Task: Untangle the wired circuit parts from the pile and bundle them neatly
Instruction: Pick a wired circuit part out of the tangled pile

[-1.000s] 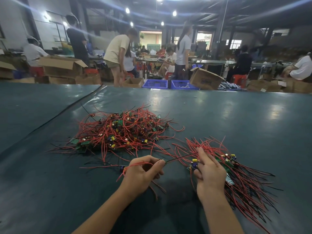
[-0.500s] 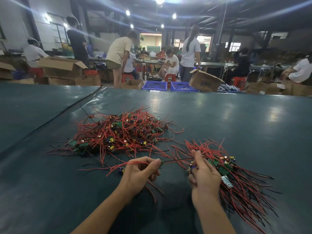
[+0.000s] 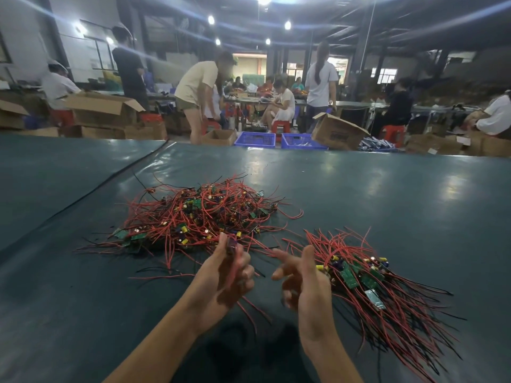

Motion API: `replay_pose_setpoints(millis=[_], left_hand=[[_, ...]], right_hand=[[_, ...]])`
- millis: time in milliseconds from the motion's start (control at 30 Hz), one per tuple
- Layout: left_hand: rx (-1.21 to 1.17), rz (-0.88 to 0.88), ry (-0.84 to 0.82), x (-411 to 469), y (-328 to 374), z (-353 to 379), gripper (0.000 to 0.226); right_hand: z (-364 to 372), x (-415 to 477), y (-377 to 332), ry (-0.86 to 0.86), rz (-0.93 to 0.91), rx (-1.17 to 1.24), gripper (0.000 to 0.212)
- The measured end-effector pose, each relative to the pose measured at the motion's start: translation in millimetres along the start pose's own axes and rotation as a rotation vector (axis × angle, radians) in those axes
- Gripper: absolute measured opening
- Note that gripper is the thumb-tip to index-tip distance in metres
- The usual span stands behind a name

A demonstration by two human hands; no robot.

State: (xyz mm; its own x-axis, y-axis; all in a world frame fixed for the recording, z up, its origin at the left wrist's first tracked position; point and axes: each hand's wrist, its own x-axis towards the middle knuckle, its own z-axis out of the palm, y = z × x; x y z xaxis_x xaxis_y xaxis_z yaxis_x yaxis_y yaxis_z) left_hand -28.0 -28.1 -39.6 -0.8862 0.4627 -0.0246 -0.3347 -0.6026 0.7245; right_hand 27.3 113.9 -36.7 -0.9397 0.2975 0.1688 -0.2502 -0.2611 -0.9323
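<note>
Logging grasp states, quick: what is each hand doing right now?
Left hand: grips a wired circuit part.
Right hand: open, holding nothing visible.

A dark green table cover (image 3: 387,205) is recorded across the near field, with a black seam (image 3: 110,185) at left. Beyond it, open cardboard boxes (image 3: 102,109), two blue crates (image 3: 255,139) and red stools (image 3: 280,126) are noted on the floor. Workers (image 3: 193,87) are seen at far tables (image 3: 355,104). Ceiling lamps (image 3: 287,24) are lit. Windows (image 3: 385,74) are seen far right, a grey wall (image 3: 27,37) far left.
</note>
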Motion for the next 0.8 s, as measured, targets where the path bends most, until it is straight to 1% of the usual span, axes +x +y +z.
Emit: replay_pose_setpoints(millis=[33,100,167,233,267,333,400,467,567,633,700,733,767,800], left_hand=[[0.044,-0.038,-0.077,-2,0,2,0.048],[0.177,-0.101,-0.166,-7,-4,6,0.052],[0.307,-0.144,-0.195,-11,-8,7,0.057],[0.385,-0.156,-0.171,-13,-10,7,0.063],[0.409,-0.158,-0.132,-13,-11,6,0.064],[0.418,-0.162,-0.046,-11,-11,6,0.058],[0.378,-0.162,-0.003,-8,-10,6,0.055],[0.404,-0.151,-0.025,-6,-9,6,0.056],[0.497,-0.167,-0.106,-8,-10,2,0.057],[0.502,-0.173,-0.131,-10,-10,1,0.056],[0.499,-0.193,-0.105,-10,-10,0,0.069],[0.491,-0.211,-0.083,-9,-11,0,0.072],[0.464,-0.233,-0.067,-9,-12,1,0.069],[0.403,-0.255,-0.050,-9,-14,2,0.060]], right_hand=[[1,0,1,-0.003,0.052,-0.039,0.063],[4,-1,2,-0.069,0.128,-0.093,0.055],[6,-5,1,-0.157,0.183,-0.098,0.053],[7,-7,0,-0.201,0.219,-0.075,0.048],[8,-7,0,-0.194,0.229,-0.076,0.041],[9,-6,2,-0.138,0.254,-0.059,0.028],[9,-4,3,-0.053,0.288,0.006,0.022],[9,-3,1,-0.027,0.319,0.046,0.024],[10,-6,-1,-0.064,0.339,0.039,0.034],[11,-7,0,-0.070,0.326,0.014,0.031],[13,-7,0,-0.067,0.313,0.009,0.025],[13,-7,1,-0.050,0.310,0.029,0.023],[14,-7,1,-0.021,0.311,0.055,0.021],[14,-7,1,0.015,0.312,0.081,0.020]])
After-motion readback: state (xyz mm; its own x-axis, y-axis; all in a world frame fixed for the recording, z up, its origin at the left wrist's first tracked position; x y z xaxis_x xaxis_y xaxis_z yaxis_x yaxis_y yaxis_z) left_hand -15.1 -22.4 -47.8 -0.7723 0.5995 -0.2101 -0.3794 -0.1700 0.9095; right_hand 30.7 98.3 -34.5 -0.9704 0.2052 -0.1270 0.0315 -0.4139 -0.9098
